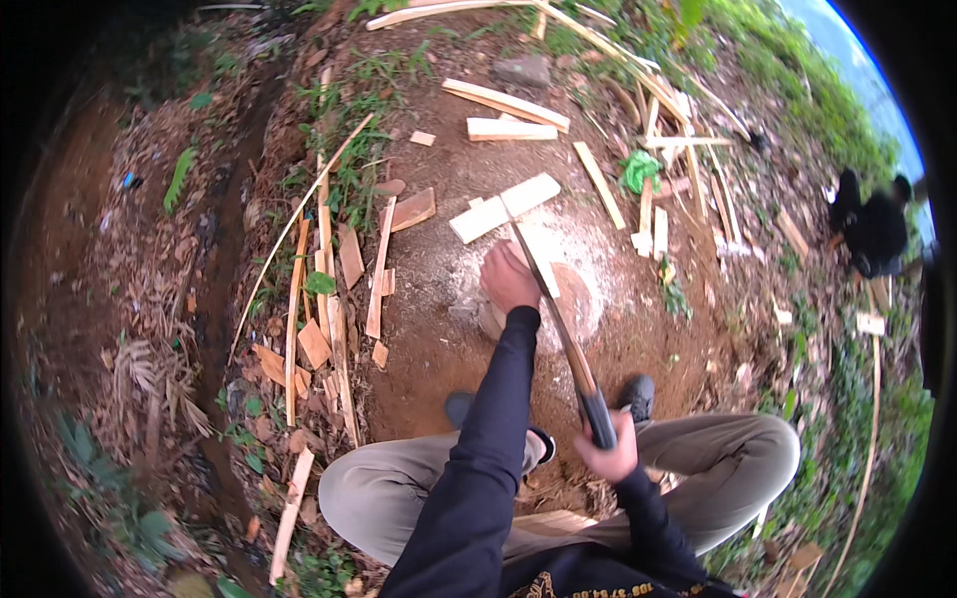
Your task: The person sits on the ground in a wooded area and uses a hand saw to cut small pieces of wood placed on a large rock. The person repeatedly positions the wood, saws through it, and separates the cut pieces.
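My left hand [506,278] is stretched forward and grips a pale wooden piece [547,280] standing on a round wooden chopping block [576,299]. My right hand [609,450] is closed around the dark handle of a long machete [558,319]. Its blade runs up and forward over the block, next to my left hand. I squat with both knees spread, dark shoes on the bare earth on either side of the block.
Split planks [503,207] and wood strips [379,269] lie scattered on the dirt ahead and to the left. Pale sawdust surrounds the block. A green cloth [638,169] lies at the upper right. Another person in dark clothes [872,229] crouches at the far right among weeds.
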Motion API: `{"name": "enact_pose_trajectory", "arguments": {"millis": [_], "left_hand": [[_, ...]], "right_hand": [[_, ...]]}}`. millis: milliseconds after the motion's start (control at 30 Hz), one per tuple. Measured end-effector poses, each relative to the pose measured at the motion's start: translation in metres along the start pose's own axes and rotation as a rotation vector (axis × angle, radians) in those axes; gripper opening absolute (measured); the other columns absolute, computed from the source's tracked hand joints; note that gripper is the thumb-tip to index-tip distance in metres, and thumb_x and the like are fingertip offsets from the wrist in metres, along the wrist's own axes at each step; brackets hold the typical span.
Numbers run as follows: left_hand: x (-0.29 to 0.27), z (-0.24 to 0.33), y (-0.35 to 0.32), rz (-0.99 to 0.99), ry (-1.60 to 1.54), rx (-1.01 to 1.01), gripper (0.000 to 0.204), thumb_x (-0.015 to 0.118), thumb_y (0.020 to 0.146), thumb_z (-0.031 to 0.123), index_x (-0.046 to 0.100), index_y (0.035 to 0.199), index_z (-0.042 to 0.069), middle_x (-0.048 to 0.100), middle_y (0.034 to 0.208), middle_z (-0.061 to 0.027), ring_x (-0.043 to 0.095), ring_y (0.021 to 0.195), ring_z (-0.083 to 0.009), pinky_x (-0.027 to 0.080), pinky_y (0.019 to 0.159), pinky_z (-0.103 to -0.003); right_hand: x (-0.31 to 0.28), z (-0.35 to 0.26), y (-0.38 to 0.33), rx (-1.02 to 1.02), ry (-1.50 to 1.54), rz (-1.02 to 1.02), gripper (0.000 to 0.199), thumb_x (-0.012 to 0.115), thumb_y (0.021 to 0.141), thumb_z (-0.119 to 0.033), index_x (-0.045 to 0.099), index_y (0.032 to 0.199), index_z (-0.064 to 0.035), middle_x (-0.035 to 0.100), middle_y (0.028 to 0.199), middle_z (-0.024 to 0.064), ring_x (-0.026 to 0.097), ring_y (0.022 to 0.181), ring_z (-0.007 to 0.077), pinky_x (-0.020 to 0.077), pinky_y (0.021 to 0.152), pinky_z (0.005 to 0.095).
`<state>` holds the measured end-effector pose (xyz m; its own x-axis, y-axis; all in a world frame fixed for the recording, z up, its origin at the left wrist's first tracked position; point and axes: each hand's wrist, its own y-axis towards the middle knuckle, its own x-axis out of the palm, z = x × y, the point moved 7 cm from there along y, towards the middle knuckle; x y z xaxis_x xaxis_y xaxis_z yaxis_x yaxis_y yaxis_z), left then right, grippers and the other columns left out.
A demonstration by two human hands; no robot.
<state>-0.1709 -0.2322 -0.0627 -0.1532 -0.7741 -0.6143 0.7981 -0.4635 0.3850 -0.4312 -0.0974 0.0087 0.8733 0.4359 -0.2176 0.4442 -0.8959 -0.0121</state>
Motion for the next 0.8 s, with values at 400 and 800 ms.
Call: {"name": "enact_pose_trajectory", "arguments": {"millis": [400, 800], "left_hand": [[-0.003, 0.005, 0.0, -0.01, 0.031, 0.015, 0.031, 0.04, 0.103, 0.028, 0.065, 0.11, 0.01, 0.065, 0.105, -0.0106, 0.057, 0.104, -0.0311, 0.04, 0.093, -0.045], [0.002, 0.001, 0.001, -0.04, -0.002, -0.014, 0.027, 0.045, 0.101, 0.028, 0.064, 0.106, 0.009, 0.065, 0.106, -0.0088, 0.056, 0.104, -0.0313, 0.041, 0.09, -0.046]], "right_hand": [[-0.02, -0.018, 0.005, 0.115, -0.044, -0.059, 0.023, 0.071, 0.069, -0.009, 0.052, 0.057, -0.0023, 0.048, 0.048, 0.0063, 0.05, 0.045, 0.0106, 0.0419, 0.048, 0.0307], [-0.015, -0.046, -0.003, 0.137, -0.02, -0.069, 0.023, 0.071, 0.066, -0.004, 0.05, 0.056, -0.0038, 0.048, 0.049, 0.0058, 0.048, 0.043, 0.0132, 0.0401, 0.047, 0.0303]]}}
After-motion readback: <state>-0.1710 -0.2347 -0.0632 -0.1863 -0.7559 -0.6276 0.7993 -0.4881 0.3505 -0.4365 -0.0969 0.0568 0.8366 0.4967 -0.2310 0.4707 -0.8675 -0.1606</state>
